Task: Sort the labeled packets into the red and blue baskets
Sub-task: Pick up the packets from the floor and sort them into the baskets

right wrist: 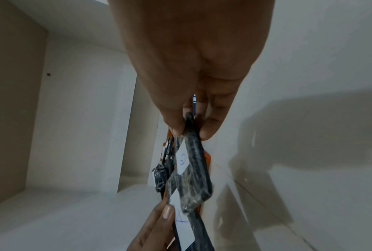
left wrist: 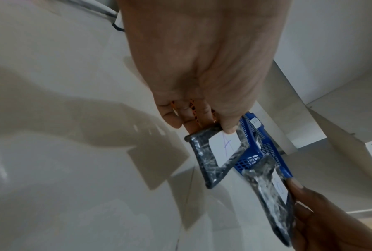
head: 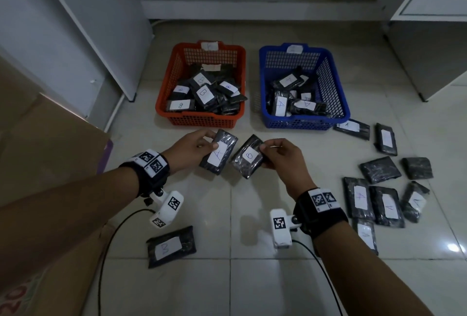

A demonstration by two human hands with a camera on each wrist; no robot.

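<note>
My left hand (head: 194, 147) pinched the A packet (head: 218, 155) and my right hand (head: 283, 157) pinched the B packet (head: 248, 156), both held above the floor just before the two baskets. Each packet hung in front of the wrong one: B packets filled the red basket (head: 164, 88), A packets the blue basket (head: 338, 93). A straight drop would have missorted both, I judged. I counted about eleven loose packets (head: 380, 169) on the tiles: one near my left wrist, the rest at the right.
</note>
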